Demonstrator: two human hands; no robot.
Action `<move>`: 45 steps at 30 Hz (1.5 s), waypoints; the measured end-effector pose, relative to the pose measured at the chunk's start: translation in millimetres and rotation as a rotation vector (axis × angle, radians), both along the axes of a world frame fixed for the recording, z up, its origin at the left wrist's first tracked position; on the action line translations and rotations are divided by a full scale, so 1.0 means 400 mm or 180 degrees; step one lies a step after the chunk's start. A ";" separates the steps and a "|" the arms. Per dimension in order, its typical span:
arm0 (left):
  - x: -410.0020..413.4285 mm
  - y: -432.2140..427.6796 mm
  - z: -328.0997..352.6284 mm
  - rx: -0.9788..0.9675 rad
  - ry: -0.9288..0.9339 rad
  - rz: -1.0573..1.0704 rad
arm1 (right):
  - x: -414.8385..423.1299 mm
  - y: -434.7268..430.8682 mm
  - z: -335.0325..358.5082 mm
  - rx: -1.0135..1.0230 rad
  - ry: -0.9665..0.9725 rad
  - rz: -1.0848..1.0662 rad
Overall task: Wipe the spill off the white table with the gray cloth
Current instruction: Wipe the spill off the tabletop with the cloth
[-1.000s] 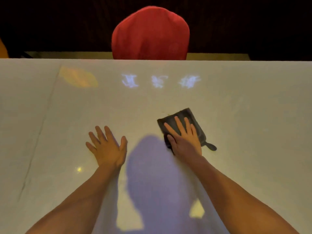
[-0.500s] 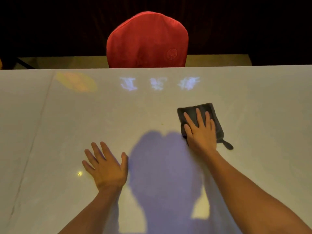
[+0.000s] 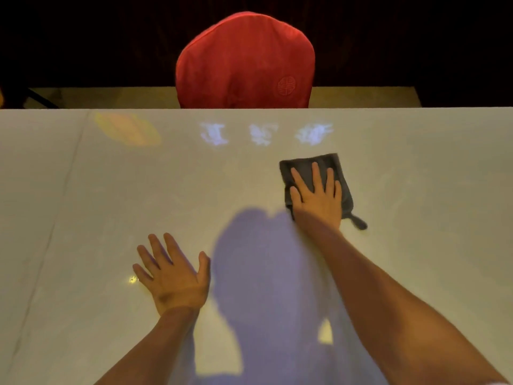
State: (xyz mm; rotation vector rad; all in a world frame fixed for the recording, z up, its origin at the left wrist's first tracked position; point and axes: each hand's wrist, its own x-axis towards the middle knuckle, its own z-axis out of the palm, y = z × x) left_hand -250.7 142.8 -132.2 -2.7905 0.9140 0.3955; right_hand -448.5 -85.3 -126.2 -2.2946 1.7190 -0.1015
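A folded gray cloth (image 3: 304, 165) lies flat on the white table (image 3: 416, 176), right of centre, with a small loop sticking out at its near right corner. My right hand (image 3: 316, 195) presses flat on the cloth, fingers spread and pointing away from me. My left hand (image 3: 173, 273) rests palm down on the bare table to the near left, fingers apart, holding nothing. I cannot make out any spill on the glossy surface.
A red-covered chair (image 3: 244, 62) stands behind the table's far edge. Three pale light reflections (image 3: 262, 134) and an orange one (image 3: 127, 129) show near that edge. A seam (image 3: 55, 218) runs down the table at the left. My shadow falls between my arms.
My right hand has slid the cloth away from me and to the right, from near the centre toward the far edge. My left hand stays planted on the table.
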 end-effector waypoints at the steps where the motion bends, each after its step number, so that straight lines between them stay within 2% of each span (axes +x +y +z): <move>1: 0.003 0.003 -0.001 0.0007 0.0002 0.0019 | 0.047 0.040 -0.009 0.0016 0.0037 -0.0094; 2: 0.005 0.000 0.001 -0.0022 -0.0007 0.0041 | 0.084 0.095 -0.012 -0.0048 0.0006 0.0108; 6: 0.006 -0.001 0.009 -0.0065 -0.0014 0.0044 | 0.048 0.333 -0.031 -0.0181 -0.0136 0.1991; 8: 0.006 0.000 0.008 -0.0039 -0.0010 0.0054 | -0.031 0.274 -0.023 -0.0141 -0.0144 0.2974; 9: 0.008 0.002 0.004 -0.0027 -0.0004 0.0064 | -0.057 0.217 -0.020 -0.0286 -0.0057 0.3199; 10: 0.011 0.004 0.000 -0.0018 -0.0026 0.0061 | -0.074 0.154 -0.015 -0.0372 0.0028 0.3055; 13: 0.009 0.008 -0.010 0.0026 -0.0078 0.0061 | -0.052 0.023 0.000 -0.0177 0.0062 0.1009; 15: 0.010 0.007 -0.013 -0.0005 -0.0095 0.0052 | 0.026 0.074 0.002 0.0046 0.0045 0.0099; 16: 0.011 0.008 -0.013 -0.0051 -0.0059 0.0045 | 0.060 0.136 0.003 0.0076 0.0015 0.0063; 19: 0.008 0.008 -0.004 -0.0189 0.0006 0.0025 | 0.079 0.362 0.016 0.0053 -0.0124 0.0962; 21: 0.005 0.010 0.004 -0.0139 -0.0024 0.0071 | 0.038 0.428 0.030 0.0232 -0.0008 0.1393; 26: 0.005 0.007 0.015 -0.0138 0.0057 0.0039 | 0.082 0.307 0.045 0.0430 0.0099 0.1550; 29: -0.001 0.012 0.015 -0.0287 0.0072 0.0049 | 0.110 0.324 0.010 0.0192 0.0158 0.1665; 33: 0.001 0.012 0.012 -0.0187 0.0029 0.0035 | 0.014 0.253 -0.020 -0.0034 0.0165 0.2206; 35: 0.002 0.014 0.009 -0.0241 -0.0039 -0.0003 | -0.059 0.166 -0.015 -0.0081 0.0312 0.1612; 37: 0.003 0.016 0.011 -0.0303 -0.0006 0.0018 | -0.134 0.087 -0.013 -0.0033 0.0342 0.0557; 40: 0.001 0.016 0.017 -0.0332 0.0012 0.0019 | -0.117 0.116 -0.006 0.0129 0.0353 -0.0583; 42: -0.002 0.011 0.018 -0.0345 0.0053 -0.0017 | -0.051 0.229 -0.005 0.0038 0.0238 -0.0484; 45: -0.003 0.011 0.014 -0.0359 0.0046 -0.0016 | -0.028 0.397 -0.013 0.0100 0.0000 0.0591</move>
